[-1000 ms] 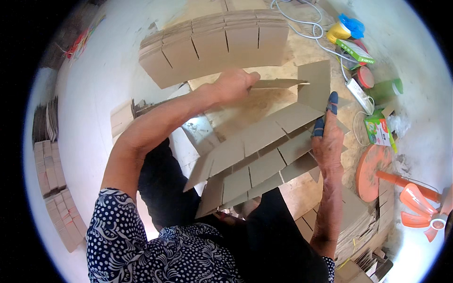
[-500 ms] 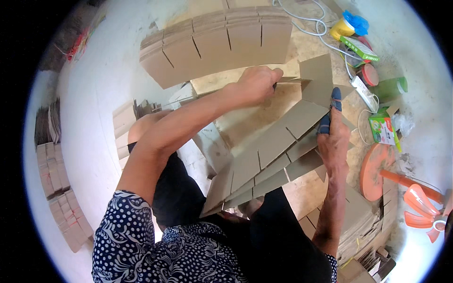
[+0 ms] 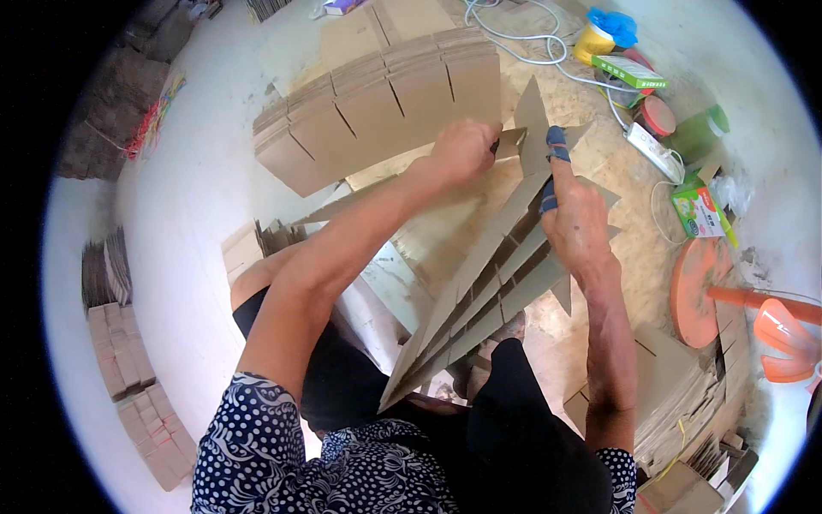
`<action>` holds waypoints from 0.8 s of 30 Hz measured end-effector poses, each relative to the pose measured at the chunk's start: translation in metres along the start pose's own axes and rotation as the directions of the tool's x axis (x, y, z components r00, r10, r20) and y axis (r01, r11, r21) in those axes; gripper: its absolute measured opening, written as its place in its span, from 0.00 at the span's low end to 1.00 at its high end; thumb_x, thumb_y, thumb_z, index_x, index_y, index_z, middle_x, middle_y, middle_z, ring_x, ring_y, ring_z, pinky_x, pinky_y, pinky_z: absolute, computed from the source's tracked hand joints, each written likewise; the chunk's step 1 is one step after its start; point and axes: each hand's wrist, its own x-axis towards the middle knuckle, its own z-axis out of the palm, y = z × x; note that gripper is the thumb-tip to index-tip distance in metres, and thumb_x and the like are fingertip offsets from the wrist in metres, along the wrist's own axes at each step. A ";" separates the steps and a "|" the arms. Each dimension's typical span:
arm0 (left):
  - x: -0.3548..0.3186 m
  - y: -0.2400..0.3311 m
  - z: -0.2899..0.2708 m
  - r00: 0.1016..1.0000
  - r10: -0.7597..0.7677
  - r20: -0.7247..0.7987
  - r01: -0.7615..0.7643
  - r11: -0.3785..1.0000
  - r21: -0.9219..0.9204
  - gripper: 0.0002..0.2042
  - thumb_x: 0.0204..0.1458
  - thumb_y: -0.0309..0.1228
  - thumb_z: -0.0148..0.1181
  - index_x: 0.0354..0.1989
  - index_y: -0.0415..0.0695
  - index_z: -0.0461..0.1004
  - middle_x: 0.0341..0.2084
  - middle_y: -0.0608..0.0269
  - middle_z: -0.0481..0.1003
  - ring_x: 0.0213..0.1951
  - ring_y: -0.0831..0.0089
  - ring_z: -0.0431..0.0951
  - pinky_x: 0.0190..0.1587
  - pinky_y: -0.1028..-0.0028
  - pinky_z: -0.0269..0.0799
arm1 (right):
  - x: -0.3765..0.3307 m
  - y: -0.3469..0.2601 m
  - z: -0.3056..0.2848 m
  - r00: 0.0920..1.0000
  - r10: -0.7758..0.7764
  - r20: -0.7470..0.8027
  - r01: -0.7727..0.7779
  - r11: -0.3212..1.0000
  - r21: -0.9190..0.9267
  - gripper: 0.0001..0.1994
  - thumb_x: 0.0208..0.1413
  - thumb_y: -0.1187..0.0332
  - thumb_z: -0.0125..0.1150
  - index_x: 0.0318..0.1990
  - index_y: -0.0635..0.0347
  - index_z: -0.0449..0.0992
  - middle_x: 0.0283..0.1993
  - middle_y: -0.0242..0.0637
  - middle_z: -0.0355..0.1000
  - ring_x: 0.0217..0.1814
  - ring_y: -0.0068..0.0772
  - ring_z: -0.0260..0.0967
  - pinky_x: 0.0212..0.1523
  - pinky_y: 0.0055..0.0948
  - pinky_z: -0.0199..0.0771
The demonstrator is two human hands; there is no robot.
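My left hand (image 3: 467, 152) is closed round a brown cardboard strip (image 3: 511, 144), whose end meets the upper part of a cardboard divider. Part of that strip is hidden by the hand and forearm. The slotted cardboard divider (image 3: 492, 265), made of several long panels with cross pieces, slants from my lap up to my right hand (image 3: 578, 218). That hand grips the divider's upper right side, its fingers wrapped in dark blue tape and one finger stretched along the panel. The divider's lower end rests by my lap.
A stack of slotted cardboard sheets (image 3: 385, 103) stands beyond my hands. More cardboard (image 3: 676, 385) is piled at the right. A power strip (image 3: 655, 154), a green jar (image 3: 698, 133) and an orange fan (image 3: 698, 291) line the right side. Bundled cardboard (image 3: 120, 343) lies far left.
The divider has tilted more upright and its upper end has swung left. My right hand has moved left and up with it; my left hand has shifted slightly left. The whole view has turned a little.
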 end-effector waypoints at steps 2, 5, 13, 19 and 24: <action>-0.002 0.000 0.003 0.996 0.068 -0.057 -0.069 0.998 -0.013 0.09 0.43 0.27 0.56 0.34 0.42 0.76 0.28 0.48 0.77 0.35 0.48 0.77 0.39 0.55 0.71 | 0.006 0.007 0.006 0.999 0.037 0.025 -0.037 0.999 0.018 0.31 0.37 0.83 0.51 0.56 0.65 0.63 0.28 0.58 0.70 0.32 0.60 0.69 0.34 0.48 0.67; -0.005 0.023 -0.007 0.997 -0.052 0.064 0.054 0.998 -0.032 0.10 0.38 0.21 0.54 0.32 0.40 0.72 0.34 0.45 0.75 0.43 0.48 0.74 0.43 0.55 0.69 | 0.015 0.047 0.044 0.997 -0.053 0.056 0.055 0.998 -0.032 0.26 0.41 0.79 0.54 0.54 0.60 0.64 0.32 0.58 0.72 0.38 0.61 0.70 0.38 0.52 0.70; -0.187 0.074 -0.038 0.742 0.621 0.254 -0.592 0.784 -0.187 0.23 0.27 0.27 0.64 0.38 0.37 0.69 0.51 0.40 0.63 0.56 0.43 0.61 0.52 0.52 0.62 | 0.024 0.084 0.033 0.971 -0.174 0.164 0.184 0.982 -0.047 0.26 0.40 0.80 0.53 0.52 0.58 0.66 0.36 0.55 0.73 0.41 0.57 0.71 0.42 0.48 0.71; -0.218 0.030 -0.051 0.800 0.365 0.476 -0.426 0.904 0.023 0.24 0.28 0.27 0.64 0.41 0.40 0.70 0.48 0.47 0.66 0.54 0.51 0.64 0.55 0.54 0.60 | 0.076 0.134 -0.017 0.969 -0.238 0.061 0.245 0.957 -0.158 0.27 0.40 0.81 0.48 0.54 0.56 0.67 0.33 0.58 0.71 0.40 0.60 0.70 0.41 0.47 0.69; -0.163 0.013 -0.049 0.881 0.314 0.353 -0.371 0.923 0.104 0.21 0.33 0.23 0.60 0.42 0.39 0.70 0.53 0.48 0.66 0.58 0.52 0.64 0.62 0.49 0.55 | 0.073 0.194 -0.028 0.988 -0.054 0.145 0.116 0.879 -0.463 0.20 0.50 0.74 0.49 0.54 0.56 0.66 0.41 0.54 0.73 0.44 0.56 0.72 0.43 0.49 0.70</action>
